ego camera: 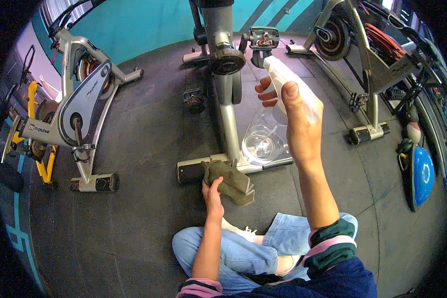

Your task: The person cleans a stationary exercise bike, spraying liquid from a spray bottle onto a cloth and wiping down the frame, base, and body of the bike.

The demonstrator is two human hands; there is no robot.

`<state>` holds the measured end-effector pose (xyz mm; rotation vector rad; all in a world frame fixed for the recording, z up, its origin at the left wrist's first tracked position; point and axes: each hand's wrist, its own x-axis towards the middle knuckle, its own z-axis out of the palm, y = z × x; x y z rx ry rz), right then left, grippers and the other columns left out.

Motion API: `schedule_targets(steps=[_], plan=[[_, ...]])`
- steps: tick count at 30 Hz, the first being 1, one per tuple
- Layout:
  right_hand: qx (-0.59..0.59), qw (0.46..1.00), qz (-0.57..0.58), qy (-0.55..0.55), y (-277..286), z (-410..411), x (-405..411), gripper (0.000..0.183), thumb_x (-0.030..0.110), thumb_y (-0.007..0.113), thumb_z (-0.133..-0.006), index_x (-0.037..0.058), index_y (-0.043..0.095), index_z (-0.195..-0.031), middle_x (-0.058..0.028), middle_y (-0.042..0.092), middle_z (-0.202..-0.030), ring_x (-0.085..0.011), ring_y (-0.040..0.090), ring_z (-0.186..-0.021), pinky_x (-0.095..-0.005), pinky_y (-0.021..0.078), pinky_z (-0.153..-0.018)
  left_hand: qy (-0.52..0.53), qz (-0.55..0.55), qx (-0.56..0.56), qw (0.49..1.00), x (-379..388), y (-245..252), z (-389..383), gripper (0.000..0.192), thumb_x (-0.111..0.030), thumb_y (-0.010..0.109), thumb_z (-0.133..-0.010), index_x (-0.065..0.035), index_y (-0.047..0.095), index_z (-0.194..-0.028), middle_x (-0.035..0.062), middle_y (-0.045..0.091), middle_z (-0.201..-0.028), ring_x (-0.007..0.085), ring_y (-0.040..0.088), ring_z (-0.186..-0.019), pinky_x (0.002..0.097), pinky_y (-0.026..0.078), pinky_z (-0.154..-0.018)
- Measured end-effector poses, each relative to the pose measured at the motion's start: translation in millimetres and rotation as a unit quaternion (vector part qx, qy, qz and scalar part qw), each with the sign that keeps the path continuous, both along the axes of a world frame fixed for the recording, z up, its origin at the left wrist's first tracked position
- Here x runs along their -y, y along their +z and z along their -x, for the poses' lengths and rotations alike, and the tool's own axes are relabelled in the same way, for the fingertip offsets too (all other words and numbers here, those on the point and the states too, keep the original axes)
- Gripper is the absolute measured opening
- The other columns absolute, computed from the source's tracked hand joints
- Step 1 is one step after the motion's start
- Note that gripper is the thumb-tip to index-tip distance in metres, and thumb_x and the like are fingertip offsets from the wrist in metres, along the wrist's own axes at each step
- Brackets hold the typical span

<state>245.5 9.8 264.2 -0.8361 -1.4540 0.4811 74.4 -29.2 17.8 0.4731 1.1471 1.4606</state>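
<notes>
My right hand is closed around the white trigger head of a clear spray bottle, raised in front of the exercise bike's frame. Some clear liquid lies in the bottle's lower part. Lower and to the left, my left hand holds a crumpled olive-green cloth against the end of the bike's rear foot bar. The grey frame post of this stationary bike rises straight ahead, with a pedal on its right side and another pedal on its left.
A second stationary bike stands at the left, a third at the right. A blue balance dome rests on its side at the far right. Yellow equipment is at the far left. My crossed legs are on the dark rubber floor.
</notes>
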Motion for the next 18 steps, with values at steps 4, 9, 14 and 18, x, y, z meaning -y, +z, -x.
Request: schedule_targets(steps=[4, 9, 14, 18], plan=[[0.004, 1.000, 0.002, -0.003, 0.5, -1.0, -0.2, 0.057, 0.047, 0.044, -0.093, -0.0043, 0.058, -0.113, -0.0118, 0.064, -0.093, -0.0168, 0.061, -0.083, -0.0286, 0.0480, -0.071, 0.004, -0.007, 0.004, 1.000, -0.7, 0.2, -2.2, 0.050, -0.010, 0.064, -0.075, -0.0052, 0.048, -0.122, 0.0063, 0.055, -0.114, 0.0195, 0.051, -0.106, 0.0307, 0.039, -0.091], [-0.044, 0.999, -0.006, -0.007, 3.1, 3.3, -6.4, 0.048, 0.046, 0.056, -0.088, -0.0012, 0.064, -0.095, -0.0024, 0.057, -0.071, -0.0086, 0.049, -0.066, -0.0263, 0.0395, -0.058, 0.005, 0.004, -0.020, 1.000, -0.1, 3.8, -2.0, 0.050, -0.011, 0.064, -0.075, -0.0048, 0.049, -0.123, 0.0063, 0.055, -0.114, 0.0195, 0.052, -0.106, 0.0299, 0.039, -0.092], [-0.021, 0.999, -0.032, -0.007, 13.1, 10.6, -10.5, 0.048, 0.046, 0.057, -0.088, -0.0009, 0.063, -0.095, -0.0018, 0.053, -0.067, -0.0076, 0.045, -0.062, -0.0260, 0.0375, -0.055, 0.005, -0.003, -0.001, 1.000, -4.5, -13.6, 2.4, 0.051, -0.010, 0.064, -0.075, -0.0042, 0.048, -0.123, 0.0065, 0.055, -0.115, 0.0195, 0.052, -0.107, 0.0297, 0.038, -0.093], [0.037, 0.999, -0.014, -0.024, 14.6, 8.6, -8.0, 0.052, 0.045, 0.051, -0.090, -0.0014, 0.061, -0.111, -0.0087, 0.064, -0.088, -0.0156, 0.060, -0.083, -0.0281, 0.0467, -0.071, 0.002, -0.019, -0.020, 1.000, -4.0, -11.2, 0.6, 0.052, -0.018, 0.067, -0.071, -0.0123, 0.051, -0.121, 0.0025, 0.058, -0.113, 0.0177, 0.054, -0.099, 0.0292, 0.044, -0.077]])
